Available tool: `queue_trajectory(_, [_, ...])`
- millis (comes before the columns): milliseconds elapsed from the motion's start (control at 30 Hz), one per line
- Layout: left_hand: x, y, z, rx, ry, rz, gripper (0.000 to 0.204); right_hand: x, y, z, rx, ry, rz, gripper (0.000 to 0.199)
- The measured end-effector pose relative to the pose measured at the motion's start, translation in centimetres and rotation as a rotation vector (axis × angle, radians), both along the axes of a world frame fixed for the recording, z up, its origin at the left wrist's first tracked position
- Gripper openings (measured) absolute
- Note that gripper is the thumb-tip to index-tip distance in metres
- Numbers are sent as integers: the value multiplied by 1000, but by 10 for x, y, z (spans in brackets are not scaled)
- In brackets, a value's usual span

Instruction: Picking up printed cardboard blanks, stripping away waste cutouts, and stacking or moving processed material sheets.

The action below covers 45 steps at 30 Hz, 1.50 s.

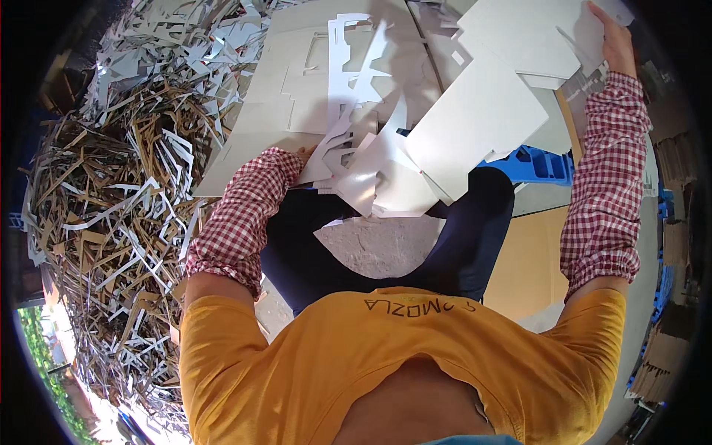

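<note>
My right hand (617, 46) grips the far right edge of a large pale die-cut cardboard sheet (482, 111), held tilted above the stack. Its outline is stepped, and a cut flap hangs loose near its right side. My left hand (305, 153) is at the near left of a bunch of white cardboard offcuts (348, 96). Its fingers are partly hidden, but they look closed on the edge of these thin, curling strips. Beneath lie flat grey-white cardboard sheets (256, 122) with cut lines in them. Checked sleeves cover both my forearms.
A high heap of brown and white cardboard scrap (126, 200) rises on the left. Under the sheets at right shows a blue plastic pallet (538, 165). A brown cardboard piece (526, 256) lies by my right knee. Stacked brown cardboard (664, 363) stands along the far right.
</note>
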<state>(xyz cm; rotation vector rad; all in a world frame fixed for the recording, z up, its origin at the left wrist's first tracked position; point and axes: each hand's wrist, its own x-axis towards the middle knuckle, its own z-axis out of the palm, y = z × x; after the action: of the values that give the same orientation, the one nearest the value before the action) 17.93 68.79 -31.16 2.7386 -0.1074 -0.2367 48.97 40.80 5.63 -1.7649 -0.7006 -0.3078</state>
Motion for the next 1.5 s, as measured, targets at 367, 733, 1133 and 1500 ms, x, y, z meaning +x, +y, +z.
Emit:
queue_trajectory(367, [-17,-22,2,-279,45,74,43,-58,34,13,-59,89,93,60])
queue_trajectory(733, [1,-76,-1,-427,-12,80,42,30,33,-12,147,-64,435,39])
queue_trajectory(1133, [-32,-91,-8,-609,-63,28,41,77,-11,-44,186,206,94,35])
queue_trajectory(1500, [-43,-102,-7,-263,-262,127,29,96,-31,-49,143,311,75,31])
